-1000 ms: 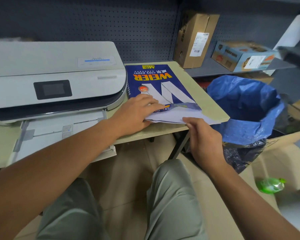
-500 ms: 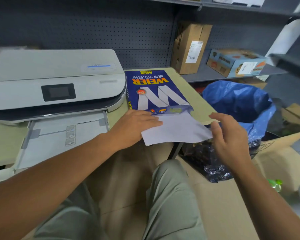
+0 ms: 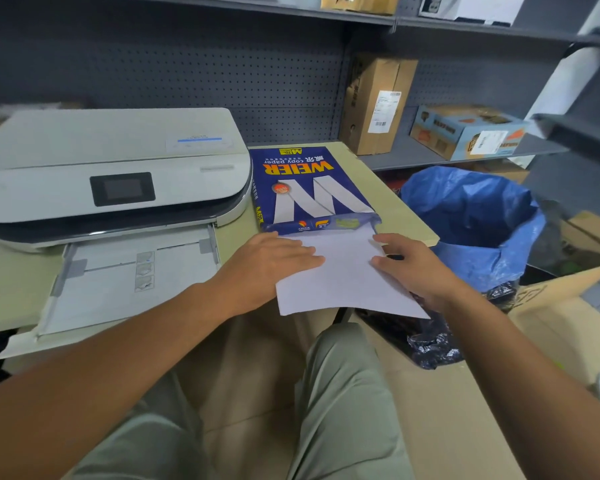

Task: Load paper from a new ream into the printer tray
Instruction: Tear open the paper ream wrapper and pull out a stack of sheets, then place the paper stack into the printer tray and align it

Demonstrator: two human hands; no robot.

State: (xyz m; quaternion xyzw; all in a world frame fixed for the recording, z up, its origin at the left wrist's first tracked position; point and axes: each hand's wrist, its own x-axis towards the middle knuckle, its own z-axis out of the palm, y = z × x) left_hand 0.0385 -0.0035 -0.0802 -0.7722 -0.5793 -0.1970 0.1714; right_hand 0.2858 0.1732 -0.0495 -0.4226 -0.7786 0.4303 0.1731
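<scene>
A blue ream (image 3: 305,187) of copy paper lies on the pale table (image 3: 400,206), right of the white printer (image 3: 111,174). Its near end is torn open. A stack of white sheets (image 3: 340,275) sticks out of that end, past the table edge. My left hand (image 3: 267,265) grips the stack's left side, fingers on top. My right hand (image 3: 413,265) holds the stack's right edge, thumb and fingers on the sheets. The printer's paper tray (image 3: 125,275) is pulled out in front of the printer, left of my hands.
A bin lined with a blue bag (image 3: 475,223) stands right of the table. Cardboard boxes (image 3: 378,102) sit on the grey shelf behind. Flattened cardboard (image 3: 551,317) lies on the floor at right. My knees are below the table edge.
The stack has slid further out of the ream toward me. My right hand, which was off the paper half a second ago, has come back onto its right edge.
</scene>
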